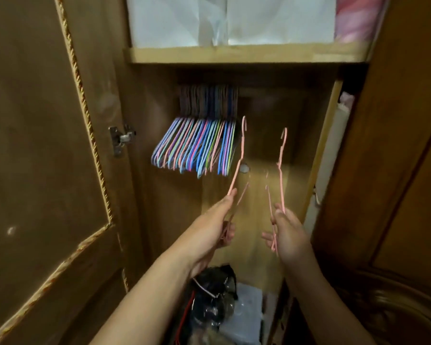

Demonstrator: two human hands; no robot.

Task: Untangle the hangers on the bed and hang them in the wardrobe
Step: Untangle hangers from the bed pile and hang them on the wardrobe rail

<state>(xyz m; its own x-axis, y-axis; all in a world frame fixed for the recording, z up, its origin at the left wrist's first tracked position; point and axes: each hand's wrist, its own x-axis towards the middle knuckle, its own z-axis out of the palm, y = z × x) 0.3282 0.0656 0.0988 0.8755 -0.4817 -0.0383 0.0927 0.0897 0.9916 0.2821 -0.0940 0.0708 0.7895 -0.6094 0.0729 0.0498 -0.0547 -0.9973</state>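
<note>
Pink hanger (238, 168) held in left hand (210, 235), second hanger (280, 170) pinched in right hand (290, 236) — both raised inside wardrobe (246, 54), beside hung row (197, 148). Hooks best lifted over rail singly — tangling avoided.

I see each hand, left hand (210, 232) and right hand (290, 235), holding one pink hanger (238, 168) centre frame, below the hung hangers (197, 145).
</note>
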